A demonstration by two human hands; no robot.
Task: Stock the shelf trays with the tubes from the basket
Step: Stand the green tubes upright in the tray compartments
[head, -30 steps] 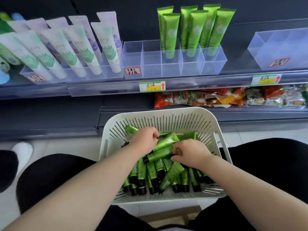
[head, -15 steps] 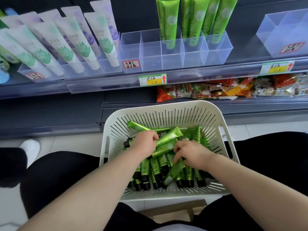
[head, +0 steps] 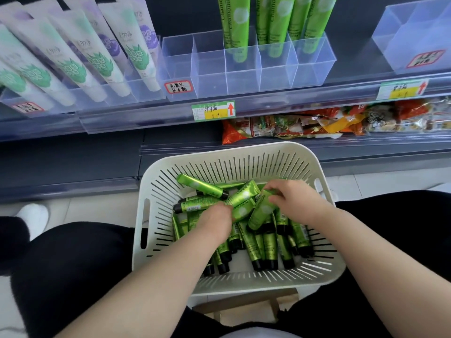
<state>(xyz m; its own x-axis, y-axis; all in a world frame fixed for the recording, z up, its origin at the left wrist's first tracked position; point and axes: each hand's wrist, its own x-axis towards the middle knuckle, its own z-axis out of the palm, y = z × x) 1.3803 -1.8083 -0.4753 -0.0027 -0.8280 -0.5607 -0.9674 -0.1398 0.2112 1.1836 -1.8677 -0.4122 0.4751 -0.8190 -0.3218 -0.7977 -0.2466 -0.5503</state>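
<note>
A cream slotted basket (head: 156,240) rests between my knees, holding several green tubes with black caps (head: 269,250). My left hand (head: 216,222) is down in the pile, fingers curled around green tubes. My right hand (head: 296,202) grips the crimped end of one tilted green tube (head: 261,211). On the shelf above stands a clear divided tray (head: 210,74); its two left compartments hold nothing, and tall green tubes (head: 275,23) stand in the others.
White and purple tubes (head: 102,52) lean in trays at the left. Another clear tray (head: 415,40) sits at the right. Snack packets (head: 317,123) fill the lower shelf. A yellow price tag (head: 213,111) hangs on the shelf edge. A white shoe (head: 33,215) is at left.
The camera has tilted down and closer to the shelf. My right hand has shifted up and right in the basket, lifting one tube's end. My left hand stays in the pile.
</note>
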